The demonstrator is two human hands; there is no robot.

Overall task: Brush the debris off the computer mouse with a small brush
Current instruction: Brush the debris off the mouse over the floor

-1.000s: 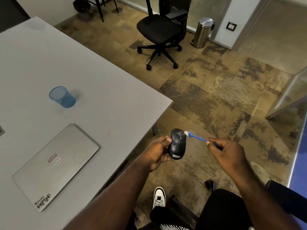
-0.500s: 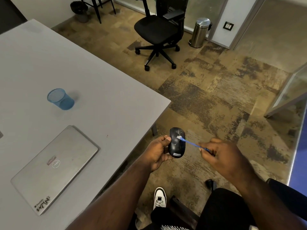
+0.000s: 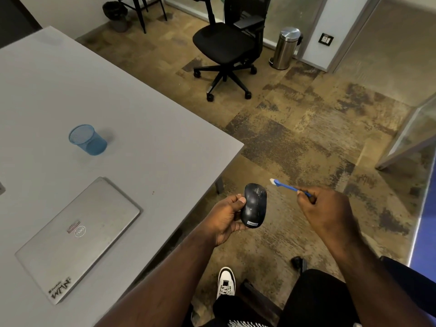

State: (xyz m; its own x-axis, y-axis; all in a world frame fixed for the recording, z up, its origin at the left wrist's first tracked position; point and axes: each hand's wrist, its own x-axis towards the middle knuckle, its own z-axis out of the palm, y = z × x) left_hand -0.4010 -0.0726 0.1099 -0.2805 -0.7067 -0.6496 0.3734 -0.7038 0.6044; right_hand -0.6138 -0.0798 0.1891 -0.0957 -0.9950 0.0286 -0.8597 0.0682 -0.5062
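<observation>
From the head camera, your left hand (image 3: 226, 219) holds the black computer mouse (image 3: 254, 205) out over the floor, just past the table (image 3: 165, 142) corner. Your thumb is curled on its near side and your other fingers wrap round behind it. Pale specks show on its top.

The mouse looks light and hard, and its smooth shell may be slippery — so keep hold of the two sides, not the top, so the top stays bare for brushing.

Your right hand (image 3: 328, 208) pinches the small brush (image 3: 286, 186) by the end of its thin blue handle. The white bristle tip sits just beside the mouse, up and to the right, not touching it. The brush looks very light and a bit bendy — hold it nearer the bristles if it wobbles.
</observation>
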